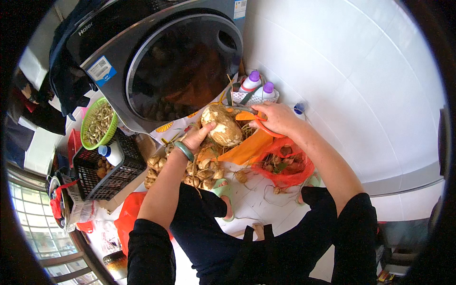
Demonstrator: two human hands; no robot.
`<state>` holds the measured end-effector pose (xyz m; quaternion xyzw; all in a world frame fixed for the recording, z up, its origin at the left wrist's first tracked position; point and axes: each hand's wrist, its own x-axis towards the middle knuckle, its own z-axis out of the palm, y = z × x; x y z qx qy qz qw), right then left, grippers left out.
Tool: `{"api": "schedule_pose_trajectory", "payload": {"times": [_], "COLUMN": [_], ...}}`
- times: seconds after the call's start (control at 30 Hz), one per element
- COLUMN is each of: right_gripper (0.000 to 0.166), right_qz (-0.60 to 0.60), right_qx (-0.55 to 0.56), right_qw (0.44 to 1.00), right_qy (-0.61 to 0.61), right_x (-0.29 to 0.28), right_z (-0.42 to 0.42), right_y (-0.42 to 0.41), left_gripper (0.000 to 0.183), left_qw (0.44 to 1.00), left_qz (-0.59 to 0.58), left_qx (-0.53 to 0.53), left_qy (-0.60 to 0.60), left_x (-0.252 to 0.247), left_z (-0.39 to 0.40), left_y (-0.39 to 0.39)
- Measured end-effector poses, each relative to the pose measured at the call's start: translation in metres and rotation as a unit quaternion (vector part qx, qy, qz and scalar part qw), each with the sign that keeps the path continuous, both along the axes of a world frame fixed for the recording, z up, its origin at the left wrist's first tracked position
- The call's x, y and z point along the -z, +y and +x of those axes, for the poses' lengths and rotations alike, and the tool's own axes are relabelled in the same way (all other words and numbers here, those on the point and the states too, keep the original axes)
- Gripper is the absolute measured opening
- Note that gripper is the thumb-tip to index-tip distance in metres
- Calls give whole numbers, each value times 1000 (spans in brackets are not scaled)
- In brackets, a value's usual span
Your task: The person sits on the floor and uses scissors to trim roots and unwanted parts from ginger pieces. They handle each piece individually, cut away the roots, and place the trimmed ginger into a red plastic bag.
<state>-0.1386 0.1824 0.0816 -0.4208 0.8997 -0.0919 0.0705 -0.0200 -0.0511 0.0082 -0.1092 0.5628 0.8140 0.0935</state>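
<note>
My left hand (197, 137) holds a large brown tuber (222, 126) from its left side, thumb on top. Pale patches show on its skin. A pair of orange-handled scissors (262, 123) is in my right hand (272, 115), its blades at the tuber's upper right edge. Under and beside the tuber lies an orange bag (245, 148) with stringy roots about it. Many smaller brown tubers (205, 174) are heaped on the floor below my left hand. A red mesh bag (285, 162) with reddish-brown bulbs or roots inside sits below my right hand.
A dark front-loading washing machine (185, 67) stands ahead. At left, a green basket (99, 123) rests on a black crate (107, 174). White bottles with purple caps (251, 82) stand in a woven basket by the white wall (338, 82). A loose root (241, 176) lies by my foot.
</note>
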Motion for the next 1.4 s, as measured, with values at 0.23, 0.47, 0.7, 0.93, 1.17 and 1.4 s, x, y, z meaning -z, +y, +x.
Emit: {"api": "schedule_pose_trajectory", "payload": {"times": [0.23,0.47,0.7,0.93,1.17,1.4], "right_gripper": [56,54,52,47,53,51], "right_qz": [-21,87,72,-99,-261,-336], "right_qx": [-45,-56,-63,68,171,199], "right_qw": [998,993,992,977,659,547], "right_qy": [37,63,78,-174,-684,-740], "right_x": [-3,-34,-20,-8,11,11], "right_z": [-3,6,2,22,82,94], "right_y": [-2,-10,0,17,18,5], "left_gripper": [70,89,90,87,105,103], "left_qw": [998,998,998,997,977,972], "left_qz": [-7,-38,-46,-30,-58,-78], "left_qx": [-8,-20,-18,-66,-178,-179], "left_qy": [68,52,30,26,98,133], "left_x": [0,4,-5,-5,6,-5], "left_z": [-1,-1,-2,3,1,4], "left_y": [-1,-9,-3,-2,-8,0]}}
